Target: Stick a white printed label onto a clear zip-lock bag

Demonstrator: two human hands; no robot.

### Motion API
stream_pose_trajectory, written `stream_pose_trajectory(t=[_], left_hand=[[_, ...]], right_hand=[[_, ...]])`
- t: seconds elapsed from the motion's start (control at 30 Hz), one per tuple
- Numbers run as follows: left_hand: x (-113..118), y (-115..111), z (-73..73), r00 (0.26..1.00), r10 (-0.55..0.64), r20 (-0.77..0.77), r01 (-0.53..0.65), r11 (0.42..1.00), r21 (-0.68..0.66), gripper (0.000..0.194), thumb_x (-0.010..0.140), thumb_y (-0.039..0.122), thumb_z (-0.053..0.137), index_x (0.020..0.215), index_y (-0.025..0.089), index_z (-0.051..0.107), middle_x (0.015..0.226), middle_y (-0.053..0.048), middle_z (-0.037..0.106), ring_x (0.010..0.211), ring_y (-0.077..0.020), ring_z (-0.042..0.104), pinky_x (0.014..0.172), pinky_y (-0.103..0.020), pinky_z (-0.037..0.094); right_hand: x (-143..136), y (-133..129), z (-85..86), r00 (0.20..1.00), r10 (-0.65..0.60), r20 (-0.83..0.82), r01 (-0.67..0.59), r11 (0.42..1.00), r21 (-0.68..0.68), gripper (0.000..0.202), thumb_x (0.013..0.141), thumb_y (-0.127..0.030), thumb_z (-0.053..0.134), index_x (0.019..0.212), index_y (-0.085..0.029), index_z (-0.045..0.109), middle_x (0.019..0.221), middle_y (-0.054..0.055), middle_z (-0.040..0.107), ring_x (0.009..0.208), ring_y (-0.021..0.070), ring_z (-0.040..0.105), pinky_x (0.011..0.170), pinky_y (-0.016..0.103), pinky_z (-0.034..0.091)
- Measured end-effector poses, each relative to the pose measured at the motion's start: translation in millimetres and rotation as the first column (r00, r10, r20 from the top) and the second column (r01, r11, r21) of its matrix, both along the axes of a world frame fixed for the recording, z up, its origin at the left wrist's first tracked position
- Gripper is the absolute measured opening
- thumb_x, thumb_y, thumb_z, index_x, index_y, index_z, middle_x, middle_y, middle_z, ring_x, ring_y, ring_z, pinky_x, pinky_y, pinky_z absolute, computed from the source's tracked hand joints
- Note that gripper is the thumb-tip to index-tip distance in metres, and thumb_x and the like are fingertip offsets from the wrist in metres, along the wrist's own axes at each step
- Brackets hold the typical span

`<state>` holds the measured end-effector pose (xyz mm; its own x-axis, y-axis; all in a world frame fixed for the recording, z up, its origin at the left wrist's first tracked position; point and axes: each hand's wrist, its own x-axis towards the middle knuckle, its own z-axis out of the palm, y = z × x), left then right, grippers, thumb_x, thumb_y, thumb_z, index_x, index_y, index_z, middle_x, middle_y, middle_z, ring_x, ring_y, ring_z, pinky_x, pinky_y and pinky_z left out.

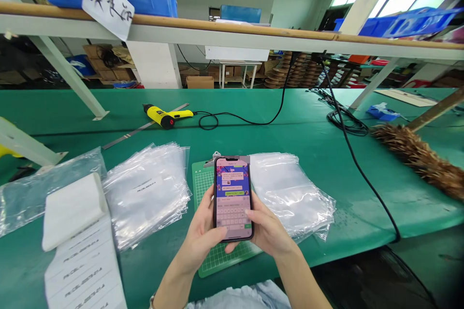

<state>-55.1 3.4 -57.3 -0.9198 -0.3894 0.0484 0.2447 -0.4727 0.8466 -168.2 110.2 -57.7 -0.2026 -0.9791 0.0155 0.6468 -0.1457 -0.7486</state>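
A black-edged phone is held upright in both hands, its screen showing a chat and an on-screen keyboard. My left hand grips its left side, the thumb over the lower left of the screen. On the other side my right hand holds the phone's edge, its thumb over the keyboard's right part. Beneath the hands lies a green cutting mat with a metal clip at its top. Clear plastic bags with small print are stacked to the left, and more clear bags lie to the right.
Folded printed label sheets lie at the left front. Further back are a yellow heat gun, a metal ruler and coiled black cable. A feather duster rests at the right. Above runs a shelf with blue bins.
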Motion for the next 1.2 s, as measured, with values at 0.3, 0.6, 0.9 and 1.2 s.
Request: stream_pose_trajectory(t=[0.3,0.6,0.9,1.2], left_hand=[[0.2,-1.9,-4.2,1.0,-0.026,-0.006,0.026,0.999,-0.024,0.082,0.073,0.03,0.066,0.139,0.023,0.018,0.125,-0.012,0.05,0.107,-0.0286,0.052,0.079,-0.034,0.05],[-2.4,2.0,-0.4,0.998,-0.056,0.007,0.056,0.998,-0.031,0.082,0.074,0.03,0.065,0.14,0.03,0.016,0.123,-0.011,0.05,0.054,-0.0094,0.055,0.049,-0.025,0.044],[-3.3,6.6,-7.7,0.999,-0.037,0.006,0.037,0.997,-0.07,0.08,0.076,0.025,0.063,0.139,0.032,0.014,0.128,-0.012,0.045,0.059,-0.0095,0.055,0.05,-0.024,0.045],[-2.9,2.0,-2.1,0.995,-0.096,-0.03,0.095,0.995,-0.042,0.074,0.075,0.027,0.066,0.134,0.031,0.022,0.128,-0.014,0.045,0.058,-0.0109,0.057,0.049,-0.025,0.044]], right_hand=[[0.2,-0.6,-1.9,1.0,0.01,-0.024,-0.011,0.999,-0.044,0.054,0.083,-0.023,0.054,0.131,-0.028,0.03,0.123,0.009,0.052,0.094,0.024,0.062,0.064,0.035,0.058],[8.1,-2.3,-1.6,0.969,-0.13,-0.209,0.14,0.99,0.03,0.051,0.084,-0.027,0.056,0.128,-0.031,0.032,0.115,0.006,0.056,0.082,0.0182,0.065,0.055,0.027,0.058],[10.6,-8.2,-5.2,0.952,-0.23,-0.2,0.253,0.963,0.097,0.035,0.086,-0.034,0.052,0.119,-0.027,0.04,0.104,0.006,0.059,0.061,0.0135,0.064,0.042,0.023,0.054],[9.0,-3.1,-2.0,0.983,-0.163,-0.086,0.167,0.985,0.05,0.047,0.086,-0.036,0.051,0.129,-0.03,0.034,0.116,0.008,0.054,0.078,0.0188,0.065,0.05,0.027,0.058]])
